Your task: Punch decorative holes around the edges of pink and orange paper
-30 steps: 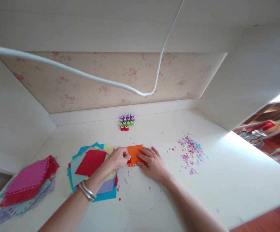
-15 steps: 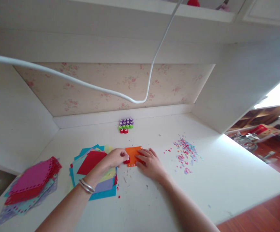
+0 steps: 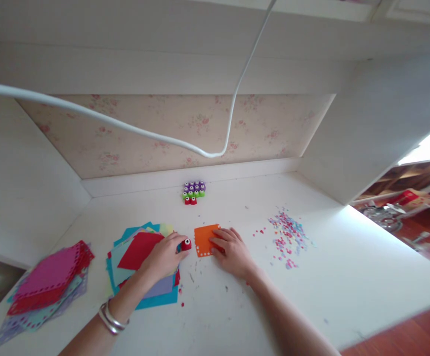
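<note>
My left hand (image 3: 165, 254) is closed around a small red craft punch (image 3: 186, 244), whose white top with a dark dot faces up. It is just left of an orange paper square (image 3: 204, 237), apart from it. Small punched holes run along the paper's left and bottom edges. My right hand (image 3: 233, 249) lies on the right side of the orange square, fingers stretched out over it. A stack of coloured paper sheets (image 3: 155, 299), with a red sheet (image 3: 141, 249) on top, lies partly under my left hand and forearm.
Several purple, green and red punches (image 3: 194, 190) stand in rows near the back wall. Punched confetti (image 3: 289, 232) is scattered at the right. At the far left is a pile of hole-edged papers (image 3: 52, 277). A white cable (image 3: 155, 137) hangs across the view.
My left hand has moved left with the red punch, off the orange square's left edge. That edge now shows its punched holes. My right hand stays on the paper.
</note>
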Available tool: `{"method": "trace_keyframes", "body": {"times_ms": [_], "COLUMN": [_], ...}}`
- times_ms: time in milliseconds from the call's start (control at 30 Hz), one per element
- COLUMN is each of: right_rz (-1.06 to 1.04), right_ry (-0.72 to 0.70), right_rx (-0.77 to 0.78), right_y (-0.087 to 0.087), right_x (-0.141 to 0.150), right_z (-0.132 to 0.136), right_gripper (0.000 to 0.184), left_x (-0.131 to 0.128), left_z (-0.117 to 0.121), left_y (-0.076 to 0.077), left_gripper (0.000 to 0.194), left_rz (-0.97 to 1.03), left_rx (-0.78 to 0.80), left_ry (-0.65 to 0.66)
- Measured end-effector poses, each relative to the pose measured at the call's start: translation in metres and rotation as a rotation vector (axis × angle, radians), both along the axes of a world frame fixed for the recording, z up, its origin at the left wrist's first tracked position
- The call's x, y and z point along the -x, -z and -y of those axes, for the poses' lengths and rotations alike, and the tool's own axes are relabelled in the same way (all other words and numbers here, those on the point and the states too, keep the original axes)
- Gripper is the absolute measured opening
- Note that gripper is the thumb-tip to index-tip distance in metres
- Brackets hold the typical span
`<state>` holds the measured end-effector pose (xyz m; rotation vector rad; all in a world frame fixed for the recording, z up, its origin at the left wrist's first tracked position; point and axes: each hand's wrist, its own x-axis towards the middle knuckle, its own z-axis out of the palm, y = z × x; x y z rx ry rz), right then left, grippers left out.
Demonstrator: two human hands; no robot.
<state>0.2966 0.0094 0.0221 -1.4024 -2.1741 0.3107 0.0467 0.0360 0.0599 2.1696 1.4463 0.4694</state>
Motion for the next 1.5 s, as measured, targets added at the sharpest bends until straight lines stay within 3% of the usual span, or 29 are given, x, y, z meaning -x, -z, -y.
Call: {"method": "trace_keyframes", "body": {"times_ms": [167, 333, 433, 600, 833, 1033, 1100, 1200, 1367, 1500], "right_rz": [-0.219, -0.460, -0.516, -0.469, -0.071, 0.038, 0.026, -0.020, -0.005, 0.057], "right_ry": [-0.006, -0.126, -0.098, 0.250, 0.799, 0.948, 0.931, 0.737, 0.418, 0.306], "right_rx": [-0.046, 0.004, 0.014, -0.030, -0.030, 0.013, -0.073, -0.167, -0.002, 0.081], "right_y": [-0.005, -0.014, -0.014, -0.006, -0.002, -0.005, -0.008, -0.013, -0.008, -0.003], "right_x": [0.000, 0.005, 0.004, -0.023, -0.074, -0.084, -0.076, -0.052, -0.005, 0.003], "right_z": [0.001, 0.005, 0.004, -0.014, -0.034, -0.036, -0.033, -0.024, -0.007, -0.005], "right_gripper": [0.031, 0.036, 0.030, 0.024, 0.028, 0.034, 0.042, 0.038, 0.041, 0.056], "left_x": [-0.012, -0.044, -0.062, -0.071, -0.063, -0.064, -0.060, -0.050, -0.032, -0.033], "left_z": [0.001, 0.007, 0.010, 0.010, 0.013, 0.015, 0.004, -0.027, -0.086, -0.112], "left_y": [-0.001, -0.005, 0.001, 0.018, 0.031, 0.027, 0.024, 0.017, 0.011, 0.012], "left_gripper": [0.029, 0.041, 0.044, 0.040, 0.023, 0.025, 0.024, 0.023, 0.035, 0.053], "left_rz": [0.043, 0.174, 0.213, 0.173, -0.051, -0.059, -0.064, -0.086, -0.162, -0.219], "left_rx": [-0.074, -0.136, -0.189, -0.293, -0.388, -0.380, -0.383, -0.393, -0.434, -0.441], "left_ry": [-0.024, 0.029, 0.046, 0.012, 0.092, 0.138, 0.116, 0.036, -0.093, -0.043]}}
